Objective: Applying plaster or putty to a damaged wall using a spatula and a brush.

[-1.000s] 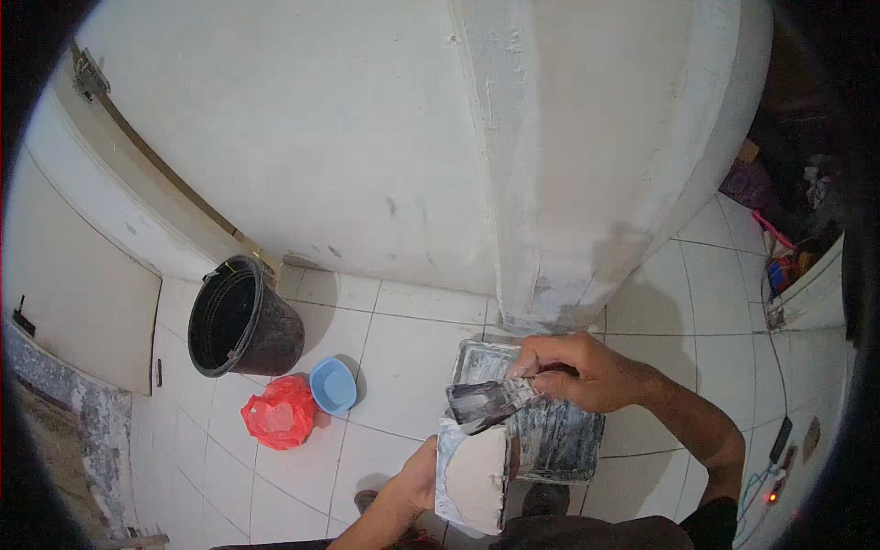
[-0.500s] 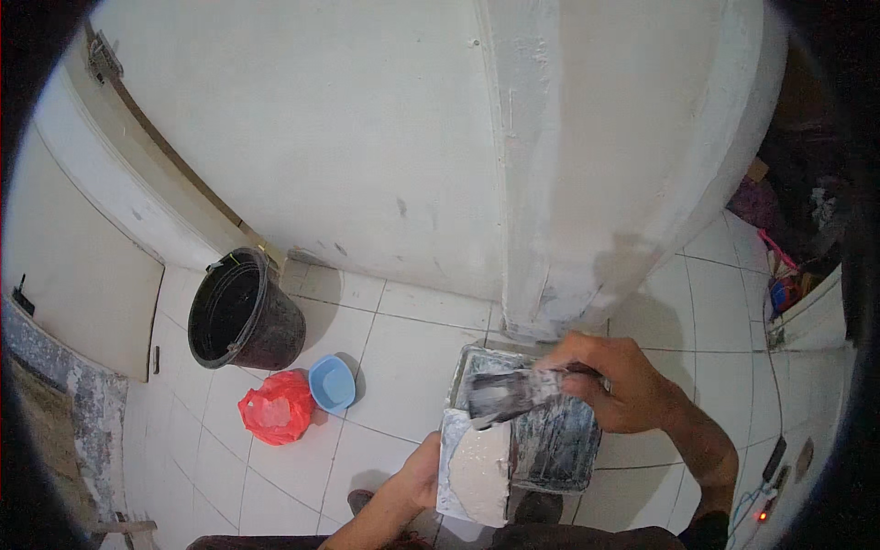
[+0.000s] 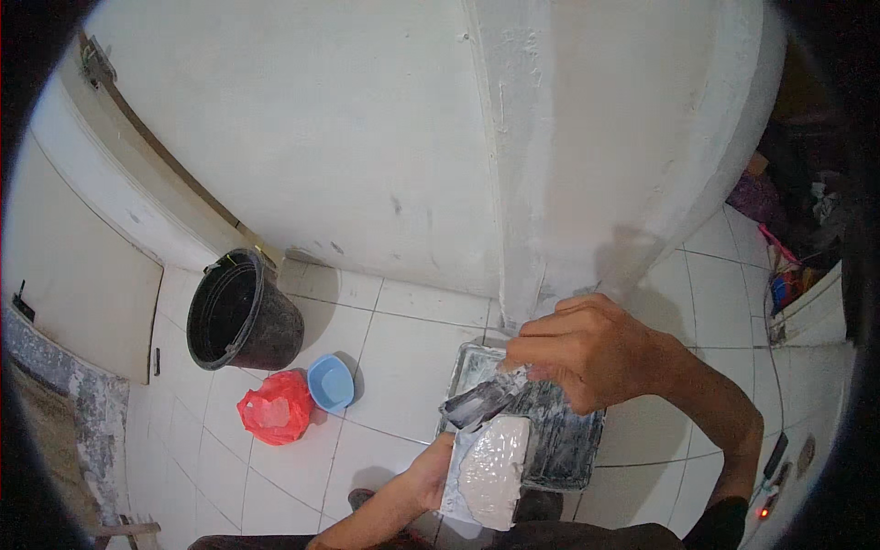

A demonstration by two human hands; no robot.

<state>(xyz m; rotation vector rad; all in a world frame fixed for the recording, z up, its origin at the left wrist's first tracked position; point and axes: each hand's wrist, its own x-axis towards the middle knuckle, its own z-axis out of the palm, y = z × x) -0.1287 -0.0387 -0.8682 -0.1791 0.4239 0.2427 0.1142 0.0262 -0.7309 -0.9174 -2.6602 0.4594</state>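
Note:
My left hand (image 3: 431,467) holds a pale board (image 3: 488,467) spread with glossy white paste at the lower middle. My right hand (image 3: 587,353) is closed on a putty knife (image 3: 477,403), whose paste-smeared blade is tilted over the board's upper left edge. Behind and beside both lies a paste-streaked rectangular tray (image 3: 564,449). Part of the tray is hidden by my hands and the board.
A black bucket (image 3: 270,325), a blue bowl (image 3: 332,385) and a red plastic bag (image 3: 273,403) stand on white tiles at left, before a white wall (image 3: 367,137). A cluttered nook (image 3: 797,211) and cables with a lit switch (image 3: 765,500) are at right.
My right wrist has risen and turned, bringing the knuckles higher and the knife to a steeper slant. The board in my left hand has shifted slightly right.

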